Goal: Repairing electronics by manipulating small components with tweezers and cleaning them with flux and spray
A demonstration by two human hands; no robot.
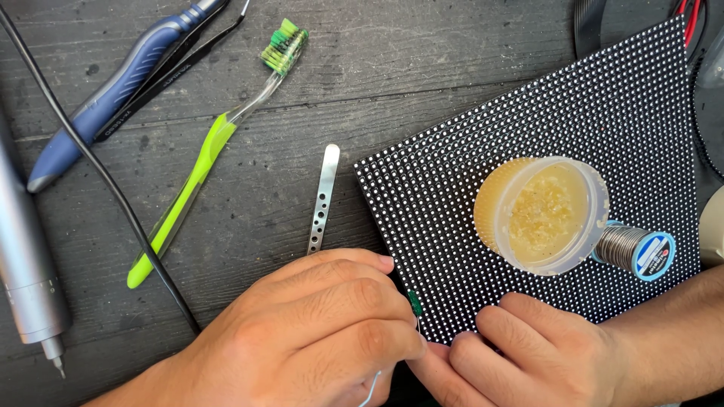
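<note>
In the head view, both hands work at the near edge of a black LED panel that lies slanted on the dark wooden surface. The left hand has its fingers curled tightly together around a thin tool with a small green tip, and this tip touches the lower left edge of the panel; a pale thin wire comes out under the hand. The right hand rests with bent fingers on the same edge, pressing the panel down, and it holds nothing that I can see. I think the risk is a slip: the tip is very close to the fingers of the right hand, and if the panel slides, the tip could scratch the small dots or touch the skin. A round open tub of yellowish paste stands on the panel, touching a spool of solder wire, and a push of the panel could make them roll or tip. Beside the left hand lie metal tweezers, then a green toothbrush, a blue pen-like tool, a black cable and a grey metal tool at the far left.
</note>
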